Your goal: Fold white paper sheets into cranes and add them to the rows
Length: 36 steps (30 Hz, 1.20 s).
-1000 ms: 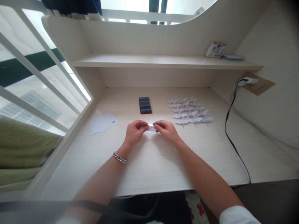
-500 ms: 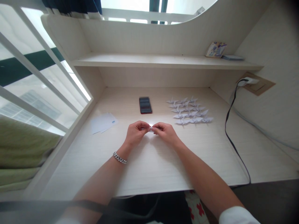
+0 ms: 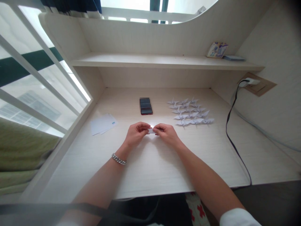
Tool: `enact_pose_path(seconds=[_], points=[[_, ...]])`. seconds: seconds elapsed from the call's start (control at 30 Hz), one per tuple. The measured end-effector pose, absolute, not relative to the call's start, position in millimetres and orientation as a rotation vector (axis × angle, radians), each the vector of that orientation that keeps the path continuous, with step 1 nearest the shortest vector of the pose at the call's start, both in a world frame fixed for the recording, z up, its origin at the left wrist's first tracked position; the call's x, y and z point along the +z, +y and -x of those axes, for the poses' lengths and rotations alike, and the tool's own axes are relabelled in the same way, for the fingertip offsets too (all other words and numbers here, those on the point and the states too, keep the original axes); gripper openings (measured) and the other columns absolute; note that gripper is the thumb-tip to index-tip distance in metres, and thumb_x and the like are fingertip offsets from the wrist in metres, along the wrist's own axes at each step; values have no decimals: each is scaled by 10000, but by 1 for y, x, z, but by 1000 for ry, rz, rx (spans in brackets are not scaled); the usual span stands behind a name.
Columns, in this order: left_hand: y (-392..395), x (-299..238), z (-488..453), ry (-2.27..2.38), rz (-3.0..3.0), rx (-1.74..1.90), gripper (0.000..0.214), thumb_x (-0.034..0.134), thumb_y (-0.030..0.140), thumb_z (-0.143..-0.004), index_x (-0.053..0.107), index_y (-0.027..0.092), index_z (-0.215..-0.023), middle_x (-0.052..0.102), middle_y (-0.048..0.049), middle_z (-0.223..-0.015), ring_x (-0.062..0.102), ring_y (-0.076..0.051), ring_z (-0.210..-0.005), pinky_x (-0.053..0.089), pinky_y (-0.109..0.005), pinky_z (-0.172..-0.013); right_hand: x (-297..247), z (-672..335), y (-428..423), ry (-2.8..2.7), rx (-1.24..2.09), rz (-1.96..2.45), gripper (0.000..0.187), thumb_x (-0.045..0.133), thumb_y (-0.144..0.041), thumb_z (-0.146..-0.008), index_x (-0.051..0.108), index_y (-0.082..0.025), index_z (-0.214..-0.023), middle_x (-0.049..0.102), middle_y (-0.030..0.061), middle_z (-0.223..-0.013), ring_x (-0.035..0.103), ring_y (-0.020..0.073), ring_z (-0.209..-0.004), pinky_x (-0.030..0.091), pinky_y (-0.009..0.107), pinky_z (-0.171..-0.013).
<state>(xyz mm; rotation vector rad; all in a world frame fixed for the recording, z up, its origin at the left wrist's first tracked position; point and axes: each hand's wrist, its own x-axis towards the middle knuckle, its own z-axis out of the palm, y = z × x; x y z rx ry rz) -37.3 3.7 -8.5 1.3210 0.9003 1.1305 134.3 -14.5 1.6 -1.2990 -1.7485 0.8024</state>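
Observation:
A small folded piece of white paper [image 3: 151, 131] is pinched between my two hands above the middle of the desk. My left hand [image 3: 137, 134], with a chain bracelet on its wrist, grips the paper's left end between thumb and fingers. At the other end, my right hand [image 3: 166, 133] holds it the same way. Fingertips cover much of the paper, so its full shape is hidden. Several folded paper cranes [image 3: 191, 114] stand in rows to the right, beyond my right hand. Flat white paper sheets [image 3: 102, 124] lie on the left.
Behind my hands a dark rectangular object [image 3: 146, 106], blurred out, rests on the desk [image 3: 150, 175]. A black cable [image 3: 231, 138] runs from the wall socket [image 3: 260, 84] down the right side. Above the desk, a shelf [image 3: 150, 59] carries a small box [image 3: 217, 50].
My left fingertips have shifted slightly left, away from the right ones, so more of the white paper shows between them. The cranes and sheets stay in place.

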Motion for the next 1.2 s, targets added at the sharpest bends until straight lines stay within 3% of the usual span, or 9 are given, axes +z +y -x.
enact_pose_path(seconds=[0.3,0.57,1.03,1.2], points=[[5,-13,37,1011,-1525,1155,166,668,236,-675,633,139,-804,668,-51,-776,628,-156,-727,501,-278,-691,-3,-131,-15,-1784,915,1256,174,502,-254,-812,662,-185,-817,667,22,-765,603,140,-675,450,238,-631],[1,-11,35,1054,-1707,1117,90,610,196,-704,624,157,-783,659,-38,-782,615,-148,-736,488,-273,-703,2,-132,-17,-1925,687,1329,158,521,-213,-767,676,-184,-784,672,14,-739,576,132,-669,402,228,-623],[6,-14,37,1024,-1550,1097,133,656,204,-654,609,145,-763,649,-36,-746,607,-139,-693,478,-258,-655,6,-146,-13,-2003,774,1368,194,479,-175,-741,672,-164,-756,643,-1,-663,529,109,-601,355,205,-552],[7,-13,38,1034,-1517,1110,157,667,230,-650,618,144,-771,653,-40,-750,609,-142,-692,480,-261,-650,2,-146,-9,-1875,964,1333,250,452,-147,-744,665,-171,-872,672,14,-757,585,122,-659,409,215,-603]])
